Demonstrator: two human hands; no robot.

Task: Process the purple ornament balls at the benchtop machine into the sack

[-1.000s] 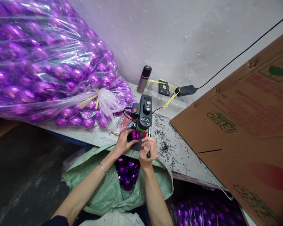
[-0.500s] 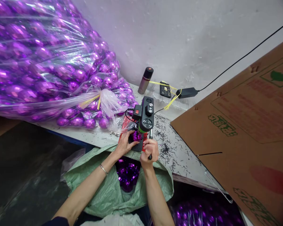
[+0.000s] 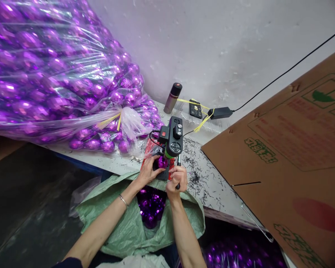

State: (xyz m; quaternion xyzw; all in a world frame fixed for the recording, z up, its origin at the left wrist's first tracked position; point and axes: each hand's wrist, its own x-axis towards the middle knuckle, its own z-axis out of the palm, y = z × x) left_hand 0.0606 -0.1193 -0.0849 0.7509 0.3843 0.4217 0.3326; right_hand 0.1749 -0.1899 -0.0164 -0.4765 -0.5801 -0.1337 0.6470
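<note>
A small black bench machine (image 3: 175, 137) with a red switch stands on the white table. Under its head sits a shiny purple ball (image 3: 162, 162), held between the thumb and fingers of my left hand (image 3: 149, 171). My right hand (image 3: 177, 181) is wrapped round the machine's lever (image 3: 179, 160), whose black end shows below the fingers. Red material (image 3: 149, 147) lies around the machine's base. Just below my hands, a green woven sack (image 3: 111, 219) hangs open with more purple balls (image 3: 150, 206) inside.
A big clear bag of purple balls (image 3: 53, 82) fills the left. Behind the machine are a bottle (image 3: 172, 98), a black box-like item (image 3: 195, 108) and a power adapter (image 3: 220, 112). A large carton (image 3: 290, 156) stands right; black bits (image 3: 195, 175) litter the table.
The view has shifted slightly. Both hands keep their places at the ball and the lever, with no clear movement of either.
</note>
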